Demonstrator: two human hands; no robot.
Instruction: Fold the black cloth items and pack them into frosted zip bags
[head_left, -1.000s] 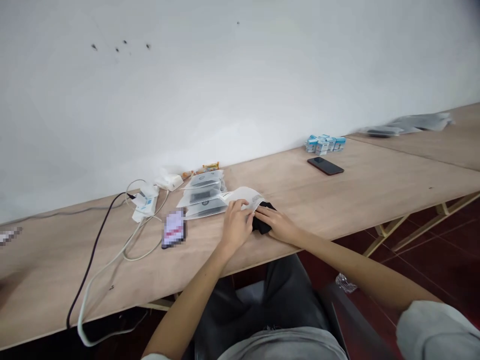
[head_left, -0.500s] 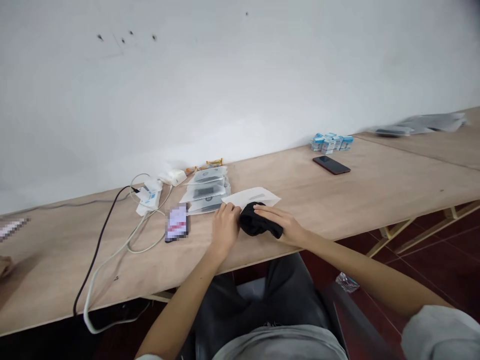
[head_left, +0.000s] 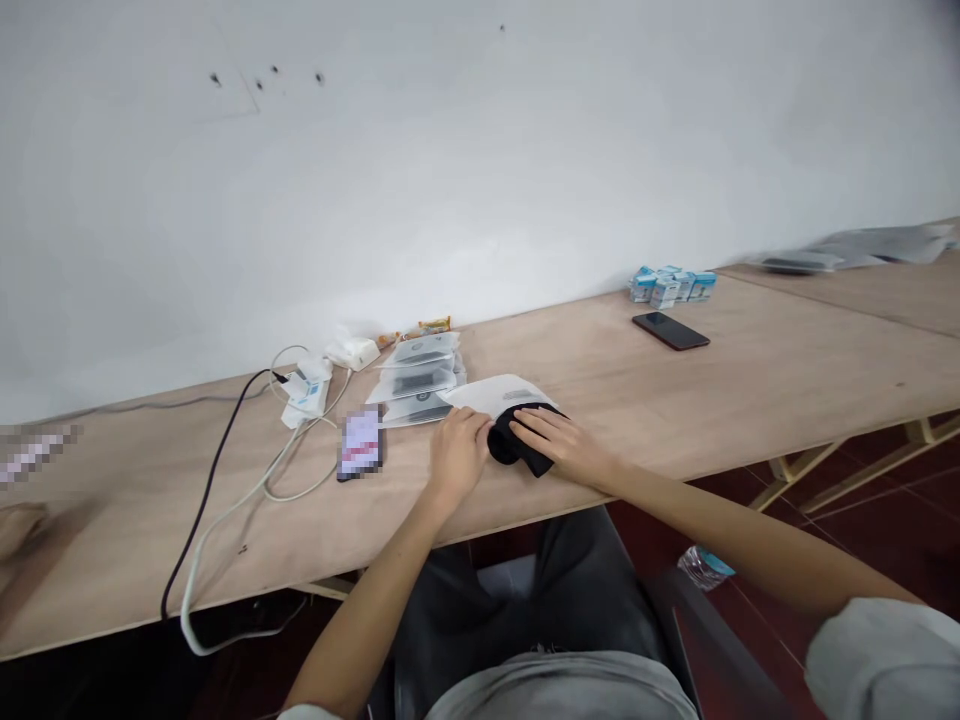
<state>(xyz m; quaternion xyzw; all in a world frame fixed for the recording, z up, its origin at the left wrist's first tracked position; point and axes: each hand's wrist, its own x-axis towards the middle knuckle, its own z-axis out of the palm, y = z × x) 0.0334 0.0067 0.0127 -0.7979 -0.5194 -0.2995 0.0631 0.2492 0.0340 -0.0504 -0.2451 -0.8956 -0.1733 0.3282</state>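
Note:
A folded black cloth [head_left: 504, 440] lies near the table's front edge, its far part against a white translucent bag [head_left: 495, 392]. My right hand [head_left: 562, 445] is over the cloth, fingers stretched across its top and the thumb out of sight, gripping it. On the other side, my left hand [head_left: 459, 455] has its fingers closed at the near left edge of the bag, beside the cloth. Its fingertips are partly hidden. Just beyond it, several filled translucent bags [head_left: 416, 380] overlap in a stack.
A phone with a lit, blurred screen [head_left: 360, 443] lies left of my left hand, near white and black cables [head_left: 217, 470] and a power strip [head_left: 307, 395]. Further right are a dark phone [head_left: 670, 331], small blue-white boxes [head_left: 673, 287] and more bags [head_left: 855, 250] by the wall.
The black cloth has been lowered and flattened towards the white bag, whose near edge now sits against it. My right hand has spread flatter over the cloth. The view shifted slightly.

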